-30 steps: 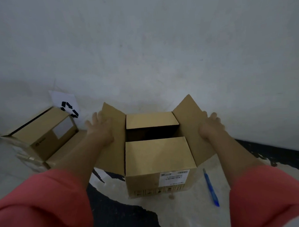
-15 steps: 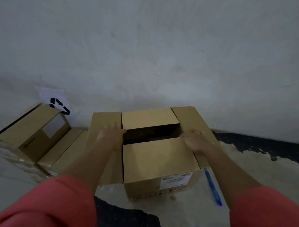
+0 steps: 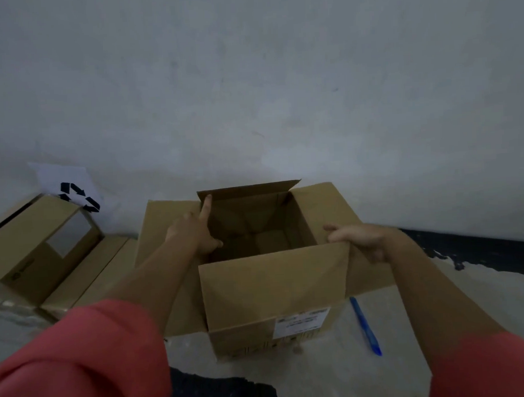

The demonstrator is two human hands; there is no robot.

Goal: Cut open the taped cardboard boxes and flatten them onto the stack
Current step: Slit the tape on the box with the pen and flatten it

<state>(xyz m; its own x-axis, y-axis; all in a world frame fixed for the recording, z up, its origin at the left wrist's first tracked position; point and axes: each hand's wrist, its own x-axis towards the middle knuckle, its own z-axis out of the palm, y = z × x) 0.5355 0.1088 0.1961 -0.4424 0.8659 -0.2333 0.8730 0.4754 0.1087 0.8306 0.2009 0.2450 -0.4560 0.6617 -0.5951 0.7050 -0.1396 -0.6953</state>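
On the floor (image 3: 337, 375), close against a pale wall (image 3: 249, 78), the cardboard box (image 3: 243, 340) stands upright in the middle of the head view with its top open and its dark inside showing. Its left flap (image 3: 160, 232) and right flap (image 3: 330, 207) are folded outward. The far flap (image 3: 248, 189) stands up against the wall, and the near flap (image 3: 273, 285) stands up toward the camera. A white label (image 3: 300, 322) sits on the box's front wall, low and to the right.

The left hand (image 3: 193, 234) is at the box's left rim. Its index finger (image 3: 206, 205) is stretched straight up to the left corner of the far flap, the thumb reaches over the rim into the box, and the other fingers are curled. Whether this hand actually grips the rim I cannot tell. The right hand (image 3: 361, 239) holds the near flap at its upper right corner, with the fingers curled over the edge. Both forearms are bare below pink sleeves (image 3: 81, 356).

A blue pen (image 3: 365, 326) lies on the floor just beside the box's right front corner, apart from both hands. At the far left a second box (image 3: 37, 244) lies closed and tilted, with a pale patch on its side. Flat cardboard (image 3: 87, 275) lies between it and the open box — reaching as far as the left flap. Behind the second box, a white sheet with a black recycling mark (image 3: 68, 188) leans on the wall.
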